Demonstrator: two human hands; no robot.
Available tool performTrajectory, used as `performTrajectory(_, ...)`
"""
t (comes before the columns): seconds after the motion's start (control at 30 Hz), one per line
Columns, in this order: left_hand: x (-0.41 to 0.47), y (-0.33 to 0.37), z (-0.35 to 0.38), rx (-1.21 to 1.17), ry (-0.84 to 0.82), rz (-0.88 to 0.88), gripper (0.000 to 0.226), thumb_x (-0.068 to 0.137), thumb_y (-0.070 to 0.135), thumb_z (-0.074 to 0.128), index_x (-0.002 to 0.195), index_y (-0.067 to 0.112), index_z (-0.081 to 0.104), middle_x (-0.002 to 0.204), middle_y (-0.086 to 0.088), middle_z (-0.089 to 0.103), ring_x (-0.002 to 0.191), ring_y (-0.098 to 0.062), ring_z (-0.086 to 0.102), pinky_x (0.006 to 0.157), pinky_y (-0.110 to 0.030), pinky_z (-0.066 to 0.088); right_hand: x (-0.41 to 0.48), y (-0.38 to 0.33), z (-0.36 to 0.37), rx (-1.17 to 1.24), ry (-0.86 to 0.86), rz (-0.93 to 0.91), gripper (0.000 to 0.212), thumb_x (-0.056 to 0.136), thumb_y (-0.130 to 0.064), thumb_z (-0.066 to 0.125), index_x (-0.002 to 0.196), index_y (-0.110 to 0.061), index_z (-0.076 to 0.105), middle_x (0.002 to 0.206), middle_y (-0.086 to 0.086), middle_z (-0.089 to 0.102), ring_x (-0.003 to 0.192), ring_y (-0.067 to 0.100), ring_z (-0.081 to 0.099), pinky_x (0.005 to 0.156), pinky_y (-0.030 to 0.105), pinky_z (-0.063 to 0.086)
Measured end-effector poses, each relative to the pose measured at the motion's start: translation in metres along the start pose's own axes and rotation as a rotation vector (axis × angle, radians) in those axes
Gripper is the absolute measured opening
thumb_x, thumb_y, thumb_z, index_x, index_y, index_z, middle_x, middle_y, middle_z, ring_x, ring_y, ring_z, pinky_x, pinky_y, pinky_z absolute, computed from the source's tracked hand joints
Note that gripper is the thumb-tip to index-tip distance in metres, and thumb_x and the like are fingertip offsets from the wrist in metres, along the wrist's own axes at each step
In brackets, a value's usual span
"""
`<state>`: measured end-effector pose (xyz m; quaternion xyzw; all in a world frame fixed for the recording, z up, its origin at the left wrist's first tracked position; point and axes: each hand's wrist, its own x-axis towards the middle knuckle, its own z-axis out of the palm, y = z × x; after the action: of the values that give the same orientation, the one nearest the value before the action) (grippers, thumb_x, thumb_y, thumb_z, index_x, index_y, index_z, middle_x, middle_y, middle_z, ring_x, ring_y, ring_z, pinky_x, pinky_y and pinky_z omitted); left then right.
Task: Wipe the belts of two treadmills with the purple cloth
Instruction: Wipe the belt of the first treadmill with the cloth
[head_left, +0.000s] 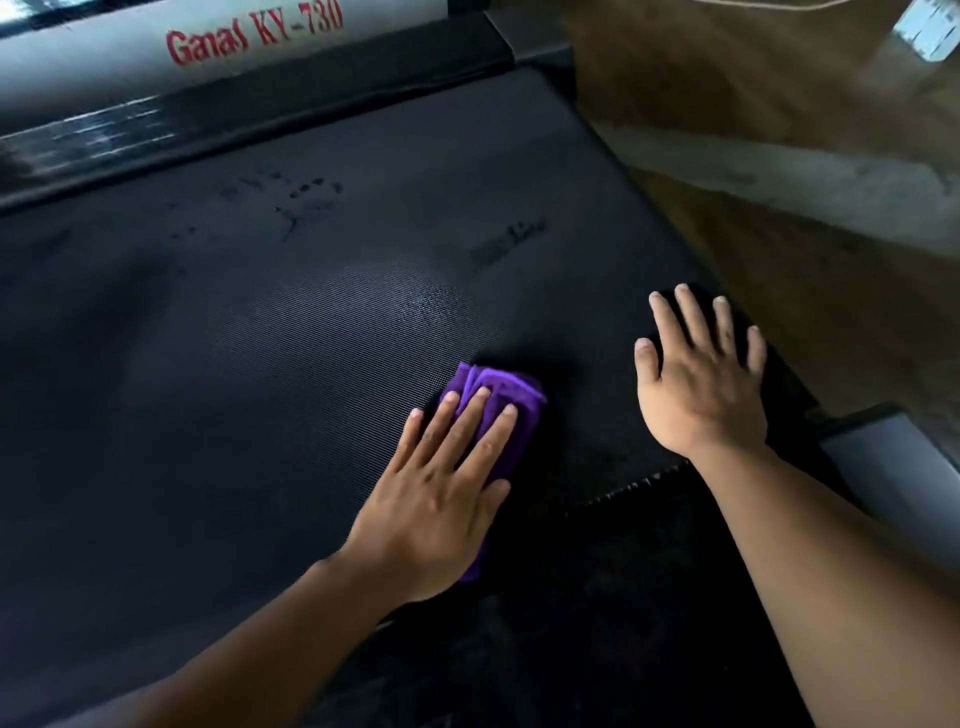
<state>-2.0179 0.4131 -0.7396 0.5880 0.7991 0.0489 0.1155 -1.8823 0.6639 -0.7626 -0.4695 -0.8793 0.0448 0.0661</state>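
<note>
Nearest to us the left forearm (234, 649) and the right forearm (831, 571) come up from the near edge, so we judge the person is leaning over the machine. The left hand (441, 493) lies flat on the purple cloth (511, 402), with the fingers straight and a little spread. Its grip is released: nothing is pinched, the palm only presses the cloth down. We think this is on purpose, because a flat palm gives wide contact and lets the folded cloth slide without bunching. The cloth lies on the belt (234, 364), close to its near end and right of the middle, and its far part shows beyond the fingertips.

The right hand (701, 384) is apart from the cloth, to the right. Its fingers are spread and straight at the right edge of the belt, where the black side rail (784, 384) begins. Its grip is also released and it holds nothing. It seems to carry some body weight, and perhaps it stops the belt from rolling under the wiping.

Farther on the belt we see dark marks (301, 200) and, nearer, a paler patch (410, 296); this area probably waits for the cloth. At the far left is the grey cover (104, 62) with the red letters "Ganas KY-730". The brown floor (779, 156) is at the right. Only one treadmill is in view, so we cannot tell whether it is the first or the second.
</note>
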Motion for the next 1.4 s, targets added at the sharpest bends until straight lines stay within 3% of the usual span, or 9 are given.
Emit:
performTrajectory(0.37, 0.090, 0.031, 0.002, -0.005, 0.053, 0.043, 0.064, 0.101, 0.051, 0.022, 0.156, 0.032, -0.004, 0.164, 0.002, -0.010, 0.149, -0.021, -0.017, 0.122, -0.047, -0.002, 0.001, -0.002, -0.001, 0.007, 0.032, 0.002, 0.061, 0.097, -0.048, 0.023, 0.154, -0.030, 0.030, 0.164, -0.003, 0.023, 0.151, 0.028, 0.018, 0.118, 0.056, 0.012)
performTrajectory(0.5, 0.048, 0.000, 0.002, -0.038, 0.048, 0.010, 0.064, 0.097, 0.057, 0.015, 0.154, 0.038, -0.007, 0.162, 0.009, -0.015, 0.148, -0.014, -0.019, 0.121, -0.043, -0.006, 0.000, -0.001, 0.001, 0.004, 0.027, 0.004, 0.061, 0.097, -0.049, 0.020, 0.155, -0.031, 0.028, 0.165, -0.004, 0.020, 0.152, 0.028, 0.016, 0.118, 0.055, 0.011)
performTrajectory(0.63, 0.041, -0.054, -0.008, -0.114, 0.086, -0.158, 0.066, 0.092, 0.062, 0.013, 0.153, 0.043, -0.005, 0.162, 0.012, -0.013, 0.148, -0.012, -0.018, 0.119, -0.036, -0.008, 0.000, -0.001, 0.001, 0.004, 0.036, 0.004, 0.061, 0.096, -0.049, 0.020, 0.154, -0.031, 0.029, 0.165, -0.004, 0.021, 0.151, 0.028, 0.017, 0.118, 0.056, 0.013)
performTrajectory(0.83, 0.157, -0.089, -0.031, -0.142, 0.152, -0.354, 0.063, 0.101, 0.044, 0.033, 0.156, 0.030, 0.006, 0.165, -0.001, -0.001, 0.151, -0.025, -0.006, 0.122, -0.046, -0.001, -0.002, -0.002, 0.001, 0.001, 0.063, -0.004, 0.059, 0.097, -0.047, 0.025, 0.153, -0.028, 0.034, 0.163, -0.002, 0.027, 0.149, 0.030, 0.023, 0.117, 0.057, 0.017)
performTrajectory(1.0, 0.252, -0.038, -0.045, -0.114, 0.088, -0.254, 0.064, 0.100, 0.044, 0.033, 0.156, 0.027, 0.007, 0.165, -0.004, 0.001, 0.151, -0.029, -0.003, 0.121, -0.048, -0.002, -0.002, -0.001, 0.001, 0.016, 0.069, -0.008, 0.061, 0.097, -0.048, 0.022, 0.154, -0.029, 0.033, 0.163, -0.003, 0.026, 0.150, 0.029, 0.022, 0.118, 0.057, 0.016)
performTrajectory(1.1, 0.226, -0.003, -0.034, -0.076, 0.085, -0.082, 0.063, 0.101, 0.045, 0.032, 0.156, 0.030, 0.006, 0.165, -0.002, 0.002, 0.151, -0.025, -0.003, 0.121, -0.045, -0.004, -0.003, -0.002, 0.000, 0.004, 0.082, -0.008, 0.060, 0.096, -0.047, 0.026, 0.152, -0.028, 0.037, 0.162, -0.002, 0.030, 0.149, 0.030, 0.026, 0.117, 0.057, 0.018)
performTrajectory(1.2, 0.166, -0.016, -0.023, -0.076, 0.071, 0.029, 0.060, 0.102, 0.048, 0.028, 0.155, 0.038, 0.001, 0.164, 0.007, -0.001, 0.150, -0.015, -0.008, 0.121, -0.043, -0.008, -0.001, -0.002, 0.000, -0.008, 0.070, -0.005, 0.060, 0.097, -0.047, 0.026, 0.152, -0.028, 0.038, 0.162, -0.002, 0.030, 0.148, 0.030, 0.027, 0.116, 0.057, 0.019)
performTrajectory(1.33, 0.141, -0.080, -0.033, -0.050, 0.078, -0.096, 0.063, 0.095, 0.058, 0.020, 0.154, 0.041, 0.004, 0.163, 0.011, 0.002, 0.150, -0.013, -0.003, 0.119, -0.045, -0.006, -0.001, -0.003, -0.001, -0.015, 0.074, -0.007, 0.059, 0.098, -0.047, 0.026, 0.151, -0.026, 0.039, 0.161, -0.001, 0.031, 0.147, 0.031, 0.028, 0.116, 0.058, 0.021)
performTrajectory(1.4, 0.164, -0.104, -0.039, -0.061, 0.089, -0.190, 0.060, 0.100, 0.052, 0.027, 0.155, 0.039, 0.007, 0.164, 0.007, 0.005, 0.151, -0.016, -0.001, 0.119, -0.047, -0.005, -0.002, -0.003, 0.000, -0.013, 0.082, -0.012, 0.058, 0.098, -0.046, 0.027, 0.151, -0.026, 0.039, 0.161, 0.000, 0.032, 0.147, 0.032, 0.029, 0.116, 0.059, 0.021)
